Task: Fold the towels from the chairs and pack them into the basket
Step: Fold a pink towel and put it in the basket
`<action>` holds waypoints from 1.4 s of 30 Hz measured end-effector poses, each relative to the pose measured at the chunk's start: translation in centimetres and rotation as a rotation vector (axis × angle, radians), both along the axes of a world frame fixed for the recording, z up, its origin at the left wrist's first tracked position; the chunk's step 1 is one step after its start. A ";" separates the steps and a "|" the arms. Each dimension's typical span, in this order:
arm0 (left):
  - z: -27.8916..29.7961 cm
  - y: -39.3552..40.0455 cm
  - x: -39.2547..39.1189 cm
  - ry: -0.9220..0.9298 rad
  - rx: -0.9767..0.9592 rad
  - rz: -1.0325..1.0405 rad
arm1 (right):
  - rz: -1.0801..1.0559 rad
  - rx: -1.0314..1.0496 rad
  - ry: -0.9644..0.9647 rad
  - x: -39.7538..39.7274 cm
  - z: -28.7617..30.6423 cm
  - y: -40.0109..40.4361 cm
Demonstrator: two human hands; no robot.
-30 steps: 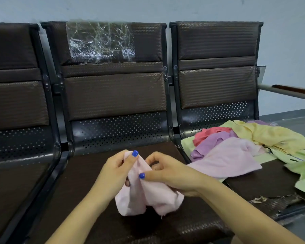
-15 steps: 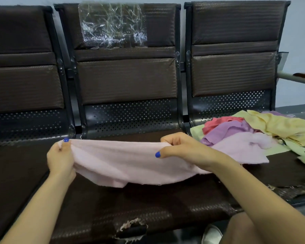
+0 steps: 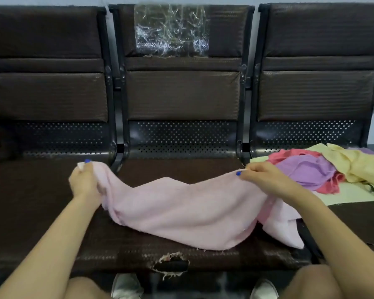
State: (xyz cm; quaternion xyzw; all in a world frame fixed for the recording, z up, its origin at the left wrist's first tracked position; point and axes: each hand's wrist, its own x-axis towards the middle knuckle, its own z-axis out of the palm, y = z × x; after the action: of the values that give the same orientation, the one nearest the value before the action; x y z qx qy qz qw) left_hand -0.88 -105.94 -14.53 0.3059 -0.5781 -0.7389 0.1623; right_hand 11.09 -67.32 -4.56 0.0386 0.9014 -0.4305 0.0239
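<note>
The left hand (image 3: 83, 182) grips one corner of a pale pink towel (image 3: 181, 210), fingers curled round the cloth, while the right hand (image 3: 266, 180) pinches the opposite corner between thumb and fingers. Both hands carry blue-painted nails. The towel hangs stretched between them over the middle seat (image 3: 177, 169) of a row of three dark brown chairs, its top edge sagging in the centre and its lower part draped onto the seat cushion. A second fold of pink cloth trails under the right forearm toward the seat's right edge.

On the right-hand seat (image 3: 354, 212), just beside the right hand, lies a loose heap of towels: a purple towel (image 3: 307, 171) on top of a coral-red towel (image 3: 330, 184), a yellow towel (image 3: 354, 165) behind them, and pale green cloth (image 3: 343, 193) beneath. A patch of crinkled clear tape (image 3: 171, 33) covers the upper backrest of the middle chair. The front edge of that seat shows a torn hole (image 3: 171, 264). The person's knees and white shoes (image 3: 125, 285) appear at the bottom.
</note>
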 end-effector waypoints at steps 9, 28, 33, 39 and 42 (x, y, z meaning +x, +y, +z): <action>10.0 20.4 10.4 0.075 -0.500 -1.602 | 0.124 0.014 0.204 0.9 0.1 -1.7; 14.9 17.9 10.4 0.346 0.305 -0.926 | -0.122 -0.244 -0.113 4.2 -1.1 7.7; 11.3 15.6 6.7 0.277 -0.423 -0.723 | -0.086 -0.556 -0.036 4.4 1.2 4.5; 11.3 18.4 9.6 0.355 -0.555 -0.967 | 0.227 -0.492 -0.026 3.7 1.8 -1.4; 11.8 19.5 10.6 0.382 -0.523 -1.025 | 0.287 -0.475 0.037 2.7 1.4 -2.7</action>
State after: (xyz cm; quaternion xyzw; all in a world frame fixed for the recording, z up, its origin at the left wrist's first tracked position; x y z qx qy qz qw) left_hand 9.74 -86.45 -2.78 -0.1997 -0.7750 -0.5980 -0.0437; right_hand 13.83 -70.04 -3.15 -0.1040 0.7717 -0.6228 0.0766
